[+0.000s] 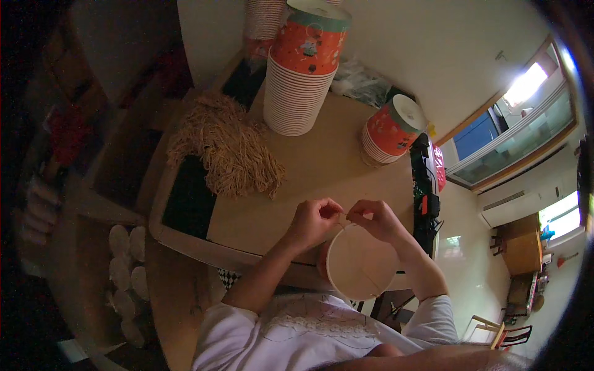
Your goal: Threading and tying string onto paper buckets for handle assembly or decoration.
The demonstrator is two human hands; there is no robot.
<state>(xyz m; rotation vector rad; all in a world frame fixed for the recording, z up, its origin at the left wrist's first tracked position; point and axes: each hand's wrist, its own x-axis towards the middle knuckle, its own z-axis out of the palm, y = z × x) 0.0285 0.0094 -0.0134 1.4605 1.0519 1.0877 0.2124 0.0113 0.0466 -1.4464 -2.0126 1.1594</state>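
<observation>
Two hands are meeting over the far rim of a paper cup [361, 264] in the head view, the only view there is: the left hand [312, 221] and the right hand [375, 219] are both pinching closed on a thin tan string [342, 216] right at the rim, fingertips nearly touching each other. The cup is sitting between the forearms, just in front of the person's chest and against the near edge of a cardboard-covered table [322, 167], its open mouth facing up at the camera. Beyond the hands, a heap of tan cords [226, 145] is lying on the table, with a tall cup stack [302, 71] behind it and a shorter stack [391, 131] to the right. A row of white lids [124, 272] is lying low on the left. Judging from this, the string could be slipping out of the pinch, since so little of it is showing between the fingers, and pulling hard could be creasing or tearing the thin rim; the cup, unsupported from below as far as can be seen, could be tipping off the table edge. Whether the string is passing through a hole in the cup is too small to tell, the cup's outside and base are hidden, and the left of the picture is too dark to read.
</observation>
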